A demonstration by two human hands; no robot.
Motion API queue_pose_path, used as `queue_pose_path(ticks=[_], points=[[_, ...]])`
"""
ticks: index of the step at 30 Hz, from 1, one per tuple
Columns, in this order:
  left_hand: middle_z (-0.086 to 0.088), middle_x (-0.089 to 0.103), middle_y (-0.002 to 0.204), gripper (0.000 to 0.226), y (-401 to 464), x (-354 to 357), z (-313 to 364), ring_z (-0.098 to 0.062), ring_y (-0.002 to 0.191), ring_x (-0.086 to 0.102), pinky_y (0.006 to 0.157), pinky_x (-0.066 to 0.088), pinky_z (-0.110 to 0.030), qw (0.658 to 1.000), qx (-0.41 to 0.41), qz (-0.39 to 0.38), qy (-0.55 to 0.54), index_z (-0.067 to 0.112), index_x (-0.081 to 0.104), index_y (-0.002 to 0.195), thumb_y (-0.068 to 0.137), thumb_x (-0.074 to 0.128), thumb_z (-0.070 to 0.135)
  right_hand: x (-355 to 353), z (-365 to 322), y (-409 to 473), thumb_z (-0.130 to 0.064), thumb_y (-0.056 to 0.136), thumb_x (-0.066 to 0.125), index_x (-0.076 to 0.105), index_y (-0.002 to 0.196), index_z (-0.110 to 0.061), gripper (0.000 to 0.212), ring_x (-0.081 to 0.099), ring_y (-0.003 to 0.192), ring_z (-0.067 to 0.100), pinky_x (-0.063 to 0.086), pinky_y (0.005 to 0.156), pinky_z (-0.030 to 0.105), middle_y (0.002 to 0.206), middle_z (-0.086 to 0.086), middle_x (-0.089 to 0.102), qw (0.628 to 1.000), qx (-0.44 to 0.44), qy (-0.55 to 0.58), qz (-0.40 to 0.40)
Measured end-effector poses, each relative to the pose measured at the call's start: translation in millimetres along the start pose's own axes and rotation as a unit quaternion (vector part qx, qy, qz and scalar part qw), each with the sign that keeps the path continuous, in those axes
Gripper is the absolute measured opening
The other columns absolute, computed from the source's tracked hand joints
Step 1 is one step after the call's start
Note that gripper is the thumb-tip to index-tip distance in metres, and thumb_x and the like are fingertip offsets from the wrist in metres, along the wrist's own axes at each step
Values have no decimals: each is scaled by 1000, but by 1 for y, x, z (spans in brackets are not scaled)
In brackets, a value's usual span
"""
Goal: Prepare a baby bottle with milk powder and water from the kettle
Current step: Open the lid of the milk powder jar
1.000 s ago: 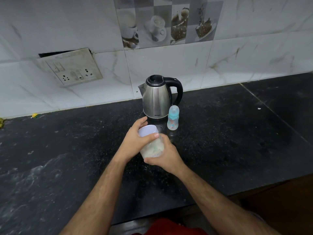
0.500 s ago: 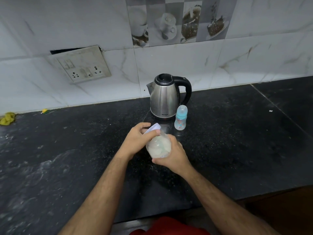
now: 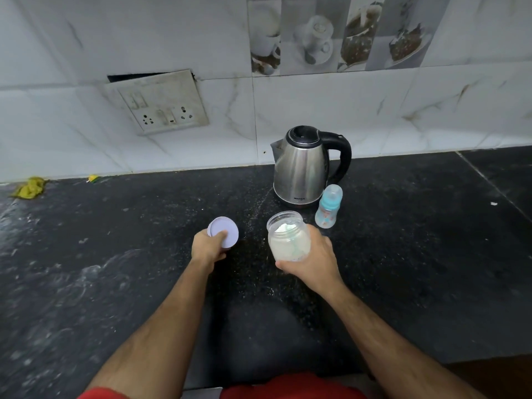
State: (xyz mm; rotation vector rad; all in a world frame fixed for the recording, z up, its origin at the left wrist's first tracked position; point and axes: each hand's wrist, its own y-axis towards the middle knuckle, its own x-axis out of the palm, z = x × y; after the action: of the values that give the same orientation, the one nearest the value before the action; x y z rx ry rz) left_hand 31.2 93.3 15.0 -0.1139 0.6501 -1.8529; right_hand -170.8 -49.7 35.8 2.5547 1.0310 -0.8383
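The right hand [image 3: 312, 256] wraps its fingers round the open powder jar [image 3: 288, 237], held upright just before the bottle [image 3: 328, 206] and kettle [image 3: 305, 167]. The left hand [image 3: 209, 246], arm stretched forward, pinches the lid [image 3: 224, 231] low over the counter [image 3: 115, 254], well apart from the jar.

A black speckled stone countertop [image 3: 115, 269] spans the scene from left to right, with a seam line at the far right. The far wall [image 3: 374, 110] is faced with white marble-pattern tiles. A decorative tile strip [image 3: 339, 36] showing cups and desserts runs along its upper part. A soiled switch and socket plate [image 3: 161, 105] sits tilted on the wall at the left, with a dark gap above it. A yellow scrap [image 3: 30, 188] lies at the far left, where countertop meets wall.
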Motion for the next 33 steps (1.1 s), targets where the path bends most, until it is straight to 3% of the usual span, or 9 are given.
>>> queue_pose_path(ticks=[3,7,13,17,22,25,29,31,33], points=[[-16,68,111,41,20,-2,-3,-35,100,64,81,54,-41,990,15,42,132,5,61,125,89,69,25,3,-1,6,-53,45,82,43,130,-34,96,39,111,10,42,92,31,112,-24,46,1000,-1,-13,0],[-15,70,110,41,36,-6,-5,-35,104,63,80,49,-38,962,36,60,263,9,65,119,86,71,31,10,-3,17,-51,44,83,45,130,-33,96,43,113,12,43,92,31,116,-20,51,1000,-2,-21,-7],[-16,65,115,52,46,-16,-15,-37,106,61,79,48,-40,924,48,111,364,9,60,119,81,73,43,17,0,29,-48,45,83,49,127,-30,91,48,111,12,44,89,30,116,-18,53,1000,-8,-16,-15],[-17,54,126,59,42,-14,-20,-41,108,59,84,48,-45,933,52,119,335,13,58,127,81,74,45,25,0,35,-42,44,86,55,121,-26,85,54,112,14,49,94,37,118,-9,58,999,-16,-5,-33],[-5,63,121,43,22,-10,-22,-26,100,65,85,48,-35,951,158,163,208,19,64,124,84,72,34,41,0,38,-33,44,89,49,113,-34,80,52,107,7,43,85,20,109,-19,52,999,1,28,-44],[5,72,96,17,4,0,-20,-13,83,68,84,54,-33,964,209,74,147,17,74,103,86,71,21,56,-3,46,-28,46,92,47,115,-30,83,54,105,6,41,82,18,111,-16,53,997,22,37,-69],[4,74,109,27,-10,9,-18,-4,91,69,89,56,-32,972,202,-83,82,21,71,114,92,63,7,77,-10,62,-25,49,93,51,123,-19,85,60,108,11,51,90,30,119,-4,61,993,29,49,-106],[11,74,109,37,-11,6,-19,7,89,66,89,54,-27,967,219,-106,77,28,70,114,93,57,1,86,-13,68,-25,51,93,52,123,-17,83,62,108,12,53,91,34,117,-5,64,989,26,61,-132],[17,72,105,38,-7,2,-19,6,90,66,93,54,-31,969,217,-89,81,27,71,117,92,57,1,91,-17,72,-23,52,93,49,122,-21,82,61,108,9,50,86,19,112,-15,61,987,26,70,-142]])
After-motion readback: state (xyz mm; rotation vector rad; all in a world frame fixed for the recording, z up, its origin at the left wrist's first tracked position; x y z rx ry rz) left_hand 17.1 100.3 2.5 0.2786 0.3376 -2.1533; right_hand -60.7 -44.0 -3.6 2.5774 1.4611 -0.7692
